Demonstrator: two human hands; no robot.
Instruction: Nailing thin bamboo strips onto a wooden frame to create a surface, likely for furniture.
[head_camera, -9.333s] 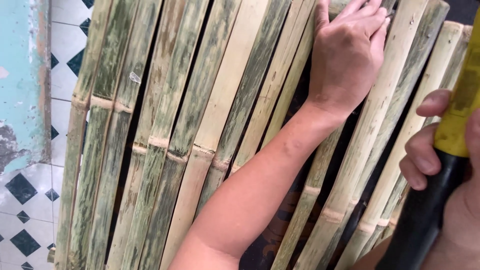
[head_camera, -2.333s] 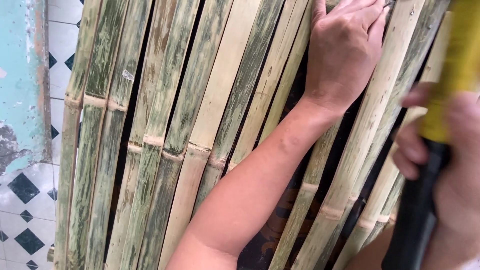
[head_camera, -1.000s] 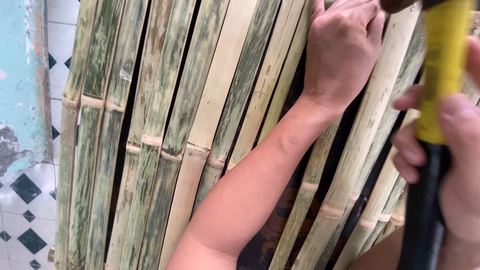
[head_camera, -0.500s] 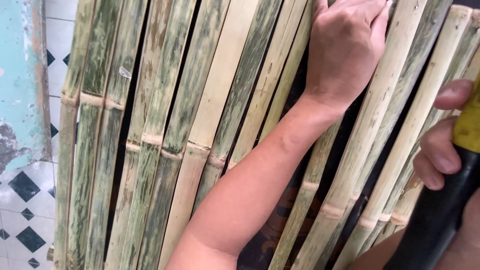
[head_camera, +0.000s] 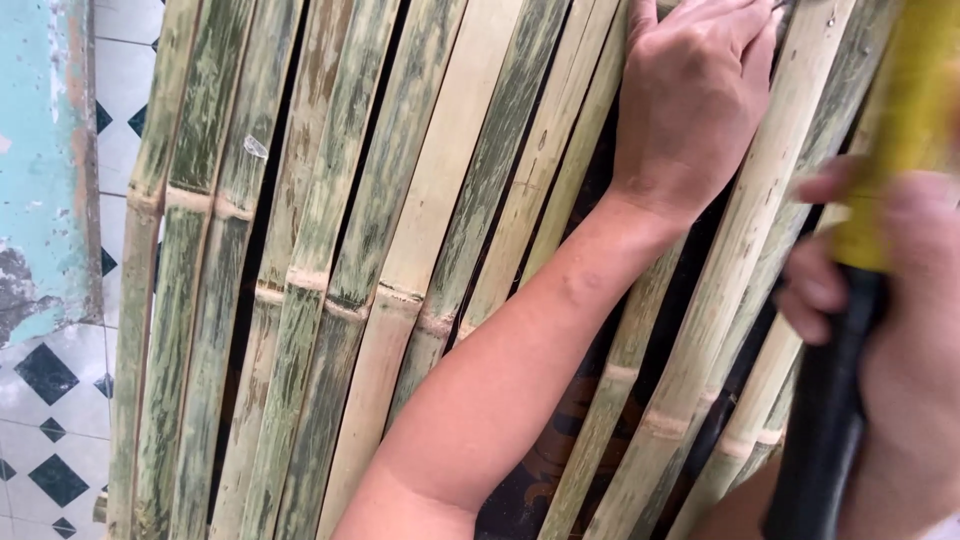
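Two hands: left hand (head_camera: 695, 95) flat on bamboo slats (head_camera: 400, 250), right hand (head_camera: 900, 330) grip clenched round yellow-black handle (head_camera: 860, 300)

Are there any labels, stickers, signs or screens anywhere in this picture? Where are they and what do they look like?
Sticker scrap: the only label-like thing, a small, pale, torn-looking bit stuck on a green bamboo slat at upper left; too small to show any print.
No packages, signs or screens in view.
Tool handle: at the right edge, gripped by the right hand; yellow above, black below, blurred, no label discernible.
Left hand: rests flat on the slats at top.
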